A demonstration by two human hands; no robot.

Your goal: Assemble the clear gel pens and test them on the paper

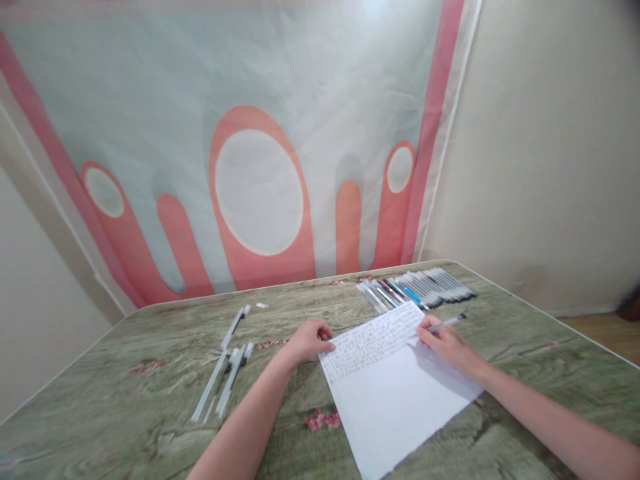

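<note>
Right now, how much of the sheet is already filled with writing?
Done: several handwritten lines cover the far part of the paper. In hand: the right hand holds a pen at the line's end, while the left hand steadies the sheet's edge. Left: the larger near part is blank.

A white sheet of paper (pixel 395 393), a row of pens (pixel 417 288) and loose pens (pixel 225 370) are being carried by the green-clothed table (pixel 125 407).

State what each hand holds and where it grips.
The right hand grips a pen near its writing end. The left hand holds nothing; it presses on the sheet of paper.
</note>
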